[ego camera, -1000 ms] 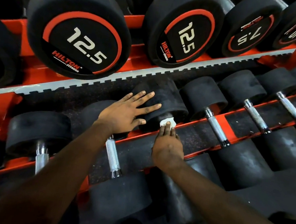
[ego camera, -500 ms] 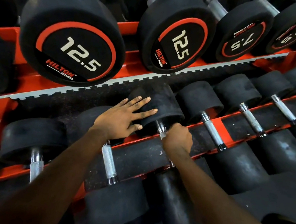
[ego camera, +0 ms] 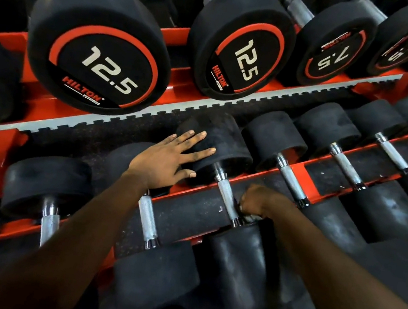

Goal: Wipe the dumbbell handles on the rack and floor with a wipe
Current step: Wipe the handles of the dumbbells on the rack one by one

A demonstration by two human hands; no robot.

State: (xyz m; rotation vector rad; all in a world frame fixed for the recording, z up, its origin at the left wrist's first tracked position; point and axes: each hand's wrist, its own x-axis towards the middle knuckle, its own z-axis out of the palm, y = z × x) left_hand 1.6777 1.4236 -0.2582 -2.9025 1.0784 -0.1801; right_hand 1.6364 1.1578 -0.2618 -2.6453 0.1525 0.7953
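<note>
The left hand (ego camera: 167, 160) lies flat, fingers spread, on the far head (ego camera: 229, 142) of one dumbbell on the lower shelf of the rack (ego camera: 299, 169). The right hand (ego camera: 254, 202) is curled round the near end of that dumbbell's handle (ego camera: 225, 195), just above the near head (ego camera: 234, 260). The wipe (ego camera: 251, 217) shows only as a pale scrap under its fingers.

The likely failures:
- **Rolling:** the left hand only presses and does not grip, so a hard pull along the handle could turn the dumbbell in its cradle.
- **Pinched fingers:** the right hand works in the tight corner between handle, near head and the shelf's front rail.
- **Missed patches:** the wipe is bunched small, so it may skip the underside or the far collar.
- **Dropped wipe:** if it slips, it falls between the heads.
</note>
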